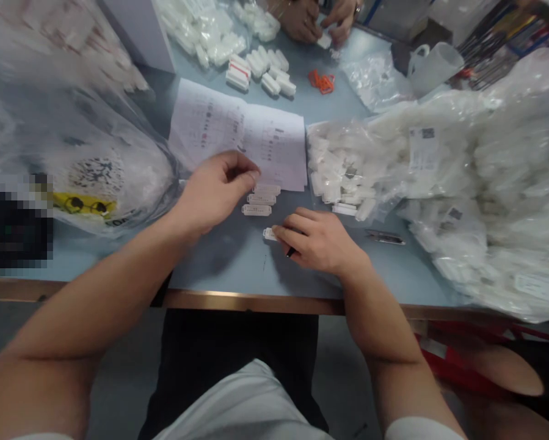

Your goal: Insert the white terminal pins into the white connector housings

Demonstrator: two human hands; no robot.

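My left hand [217, 192] hovers at the lower edge of the printed sheet, thumb and forefinger pinched together. Whatever sits between those fingertips is too small to make out. Just under them, several flat white plastic pieces [256, 210] lie in a short stack of rows on the blue-grey table. Nearer the front edge, my right hand [320, 239] has its fingers closed over one more white plastic piece [269, 234], whose left end sticks out. A small dark object [290, 251] shows beneath the fingers of that hand, its kind unclear.
A printed paper [274, 143] lies unfolded ahead. Clear bags of white parts [342, 165] crowd the right, with small snips [385, 237] nearby. Another bag [113, 165] stands left. Farther back are white blocks [238, 72], orange bands [321, 80] and another person's hands [320, 21].
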